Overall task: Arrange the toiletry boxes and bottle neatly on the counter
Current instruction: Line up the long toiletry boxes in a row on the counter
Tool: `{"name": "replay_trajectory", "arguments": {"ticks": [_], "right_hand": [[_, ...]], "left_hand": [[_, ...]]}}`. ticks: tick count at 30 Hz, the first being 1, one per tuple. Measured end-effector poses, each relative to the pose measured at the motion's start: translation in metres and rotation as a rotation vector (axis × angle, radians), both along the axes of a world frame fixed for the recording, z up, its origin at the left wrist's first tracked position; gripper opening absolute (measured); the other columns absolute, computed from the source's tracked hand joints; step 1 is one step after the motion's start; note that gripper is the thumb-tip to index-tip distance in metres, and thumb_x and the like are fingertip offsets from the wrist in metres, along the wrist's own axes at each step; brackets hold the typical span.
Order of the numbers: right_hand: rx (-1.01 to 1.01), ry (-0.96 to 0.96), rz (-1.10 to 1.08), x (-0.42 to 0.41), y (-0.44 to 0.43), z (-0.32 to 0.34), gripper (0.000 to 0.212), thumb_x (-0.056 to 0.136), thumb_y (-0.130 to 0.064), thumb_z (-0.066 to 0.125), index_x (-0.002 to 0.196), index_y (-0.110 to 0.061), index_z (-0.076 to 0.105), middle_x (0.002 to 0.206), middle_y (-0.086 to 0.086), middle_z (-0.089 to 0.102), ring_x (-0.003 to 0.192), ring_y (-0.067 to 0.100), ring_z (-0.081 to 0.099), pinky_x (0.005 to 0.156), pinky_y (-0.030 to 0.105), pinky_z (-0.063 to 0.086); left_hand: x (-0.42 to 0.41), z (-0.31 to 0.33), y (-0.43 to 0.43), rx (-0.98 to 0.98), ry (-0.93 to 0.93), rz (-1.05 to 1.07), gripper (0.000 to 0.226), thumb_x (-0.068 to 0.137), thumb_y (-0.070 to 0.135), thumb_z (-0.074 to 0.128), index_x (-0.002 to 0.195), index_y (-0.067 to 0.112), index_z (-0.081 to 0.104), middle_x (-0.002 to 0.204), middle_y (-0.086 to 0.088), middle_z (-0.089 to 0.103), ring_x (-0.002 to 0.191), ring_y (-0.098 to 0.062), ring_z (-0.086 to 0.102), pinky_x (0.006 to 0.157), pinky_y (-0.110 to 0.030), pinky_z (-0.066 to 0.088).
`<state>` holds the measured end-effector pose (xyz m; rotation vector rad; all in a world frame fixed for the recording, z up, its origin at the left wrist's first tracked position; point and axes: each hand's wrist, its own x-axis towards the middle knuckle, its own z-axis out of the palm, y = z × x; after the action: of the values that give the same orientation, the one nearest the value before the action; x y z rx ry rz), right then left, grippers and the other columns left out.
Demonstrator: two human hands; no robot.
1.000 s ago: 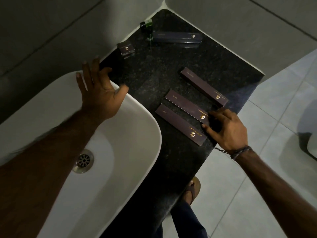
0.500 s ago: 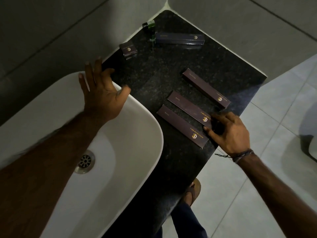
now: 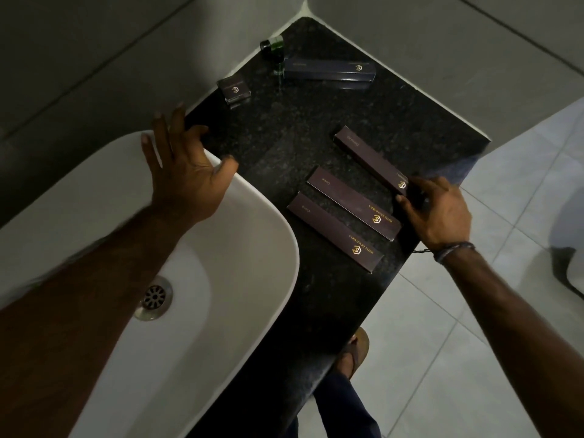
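A: Where are the boxes?
B: Three long dark-brown cardboard boxes lie side by side on the black speckled stone counter (image 3: 284, 143): nearest (image 3: 335, 233), middle (image 3: 354, 203), farthest (image 3: 370, 160); a fourth long box (image 3: 328, 68) and a small square box (image 3: 234, 89) sit near the corner, beside the small green bottle (image 3: 272, 47).
A: And the hands?
B: The right hand (image 3: 437, 213) has fingertips on the farthest box's end, not closed around it; the left hand (image 3: 183, 172) is spread flat, holding nothing, on the white sink rim (image 3: 278, 222).
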<state>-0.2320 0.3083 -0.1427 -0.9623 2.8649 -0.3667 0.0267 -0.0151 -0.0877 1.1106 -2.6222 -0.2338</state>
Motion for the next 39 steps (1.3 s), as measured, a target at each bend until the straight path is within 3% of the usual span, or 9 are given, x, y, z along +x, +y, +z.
{"name": "replay_trajectory", "arguments": {"ticks": [3, 15, 19, 22, 25, 30, 34, 37, 39], "right_hand": [[-0.006, -0.013, 0.014, -0.001, 0.006, -0.005, 0.049, 0.094, -0.054, 0.049, 0.133, -0.025, 0.056, 0.121, 0.006, 0.061, 0.105, 0.028, 0.056, 0.077, 0.045, 0.054], [-0.009, -0.023, 0.076, -0.009, 0.016, -0.004, 0.048, 0.095, -0.046, 0.055, 0.133, -0.018, 0.059, 0.122, 0.011, 0.062, 0.107, 0.03, 0.057, 0.081, 0.041, 0.05], [-0.003, -0.049, 0.078, -0.006, 0.015, 0.003, 0.064, 0.09, -0.056, 0.057, 0.141, -0.018, 0.052, 0.125, 0.013, 0.06, 0.111, 0.033, 0.057, 0.083, 0.042, 0.05], [-0.07, -0.031, -0.039, -0.012, 0.016, 0.012, 0.084, 0.081, -0.074, 0.06, 0.147, -0.024, 0.043, 0.126, 0.011, 0.058, 0.11, 0.031, 0.057, 0.081, 0.04, 0.051], [-0.179, 0.005, -0.081, -0.026, -0.008, 0.02, 0.082, 0.081, -0.082, 0.052, 0.142, -0.028, 0.046, 0.124, 0.008, 0.057, 0.109, 0.027, 0.056, 0.082, 0.038, 0.047], [-0.142, 0.015, 0.129, -0.066, -0.115, 0.018, 0.057, 0.095, -0.056, 0.048, 0.142, -0.024, 0.047, 0.134, 0.008, 0.05, 0.121, 0.028, 0.048, 0.095, 0.045, 0.047], [0.073, 0.081, 0.319, -0.106, -0.2, 0.021, 0.06, 0.098, -0.03, 0.051, 0.154, -0.021, 0.032, 0.158, 0.011, 0.031, 0.14, 0.037, 0.032, 0.105, 0.058, 0.04], [0.226, 0.088, 0.389, -0.124, -0.237, 0.022, 0.062, 0.101, -0.027, 0.045, 0.159, -0.023, 0.022, 0.165, 0.008, 0.018, 0.148, 0.037, 0.022, 0.112, 0.055, 0.033], [0.272, 0.085, 0.376, -0.129, -0.241, 0.024, 0.058, 0.103, -0.03, 0.042, 0.158, -0.027, 0.025, 0.162, 0.01, 0.028, 0.144, 0.037, 0.031, 0.11, 0.052, 0.036]], "left_hand": [[0.0, 0.0, 0.001, -0.009, -0.001, 0.004, 0.065, 0.084, 0.048, 0.041, 0.136, 0.009, 0.044, 0.159, -0.017, 0.021, 0.148, -0.042, 0.01, 0.116, -0.06, 0.007], [0.0, -0.003, 0.0, 0.002, 0.011, 0.013, 0.064, 0.084, 0.048, 0.043, 0.135, 0.01, 0.045, 0.16, -0.015, 0.021, 0.149, -0.041, 0.01, 0.117, -0.06, 0.007], [0.0, -0.003, 0.0, 0.002, 0.014, 0.014, 0.064, 0.084, 0.048, 0.043, 0.136, 0.01, 0.044, 0.16, -0.015, 0.021, 0.149, -0.04, 0.01, 0.117, -0.059, 0.006], [-0.001, -0.003, 0.0, 0.014, 0.017, 0.02, 0.064, 0.083, 0.048, 0.044, 0.136, 0.011, 0.044, 0.16, -0.015, 0.021, 0.149, -0.039, 0.009, 0.118, -0.059, 0.005], [-0.001, -0.004, -0.001, -0.013, 0.038, 0.006, 0.065, 0.084, 0.048, 0.044, 0.136, 0.009, 0.044, 0.159, -0.016, 0.023, 0.148, -0.041, 0.011, 0.117, -0.058, 0.006], [0.001, -0.007, -0.001, -0.072, 0.027, -0.022, 0.06, 0.087, 0.046, 0.044, 0.134, 0.008, 0.043, 0.157, -0.02, 0.027, 0.146, -0.045, 0.016, 0.115, -0.062, 0.011], [0.003, -0.006, 0.0, -0.087, -0.013, -0.05, 0.06, 0.089, 0.048, 0.041, 0.134, 0.008, 0.037, 0.157, -0.022, 0.025, 0.146, -0.046, 0.015, 0.114, -0.064, 0.014], [0.003, -0.003, 0.001, -0.075, -0.005, -0.047, 0.061, 0.089, 0.049, 0.041, 0.134, 0.007, 0.04, 0.157, -0.021, 0.024, 0.146, -0.045, 0.014, 0.115, -0.063, 0.012], [0.003, -0.002, 0.001, -0.068, -0.001, -0.049, 0.062, 0.089, 0.049, 0.041, 0.134, 0.006, 0.041, 0.158, -0.02, 0.023, 0.146, -0.044, 0.014, 0.115, -0.063, 0.011]]}}
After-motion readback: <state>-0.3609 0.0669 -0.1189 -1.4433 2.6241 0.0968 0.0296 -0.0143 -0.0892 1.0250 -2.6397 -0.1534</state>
